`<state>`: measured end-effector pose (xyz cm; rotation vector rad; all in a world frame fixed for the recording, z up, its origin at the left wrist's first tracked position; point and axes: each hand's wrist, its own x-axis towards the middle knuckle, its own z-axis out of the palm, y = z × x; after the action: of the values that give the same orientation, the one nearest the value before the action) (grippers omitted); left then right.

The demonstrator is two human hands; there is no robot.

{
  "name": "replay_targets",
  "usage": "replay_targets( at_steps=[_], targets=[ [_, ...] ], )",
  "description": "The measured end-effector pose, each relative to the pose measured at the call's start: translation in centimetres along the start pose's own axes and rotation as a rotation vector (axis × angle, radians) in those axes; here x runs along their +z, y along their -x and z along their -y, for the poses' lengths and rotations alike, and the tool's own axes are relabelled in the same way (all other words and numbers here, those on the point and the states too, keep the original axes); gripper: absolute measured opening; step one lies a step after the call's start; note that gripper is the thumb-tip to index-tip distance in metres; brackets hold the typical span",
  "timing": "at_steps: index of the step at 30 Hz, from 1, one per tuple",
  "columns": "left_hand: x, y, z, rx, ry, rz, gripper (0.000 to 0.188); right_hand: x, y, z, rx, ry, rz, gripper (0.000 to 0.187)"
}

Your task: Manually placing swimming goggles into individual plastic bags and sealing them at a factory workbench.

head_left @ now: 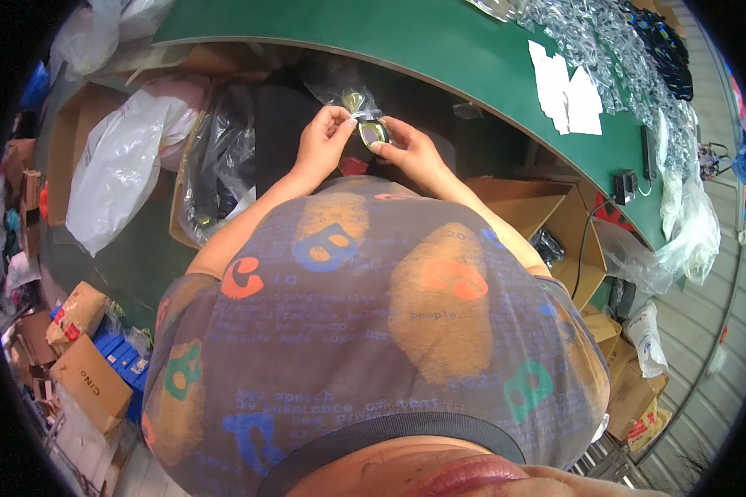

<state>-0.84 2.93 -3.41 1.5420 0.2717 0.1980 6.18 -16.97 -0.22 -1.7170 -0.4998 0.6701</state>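
Over my lap, just below the near edge of the table, I hold what looks like a pair of sunglasses (374,133) with shiny yellow-green mirrored lenses. My left hand (322,142) is closed in a pinch at the middle, by a whitish part between the two lenses. On the other side, my right hand (410,151) grips the dark rim of the nearer lens, thumb on its front. Clear plastic (330,76) lies just beyond the farther lens. Fingertips partly hide the frame.
A green table (439,58) curves across the front, with white papers (564,91) and a heap of clear plastic-wrapped pieces (580,37). Open cartons (79,137) with plastic bags (128,157) stand at left; another carton (514,199) is at right, near a black cable (587,240).
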Motion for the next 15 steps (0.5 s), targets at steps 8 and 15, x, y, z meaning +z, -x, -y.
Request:
replay_targets(
  at_steps=[8, 15],
  targets=[
    [-1.8, 0.5, -0.9, 0.149, -0.063, 0.151, 0.010, -0.7, 0.4, -1.6, 0.301, -1.147, 0.343, 0.062],
    [-2.5, 1.5, -3.6, 0.262, -0.290, 0.060, 0.010, -0.9, -0.2, -3.5, 0.259, -1.285, 0.513, 0.075]
  ],
)
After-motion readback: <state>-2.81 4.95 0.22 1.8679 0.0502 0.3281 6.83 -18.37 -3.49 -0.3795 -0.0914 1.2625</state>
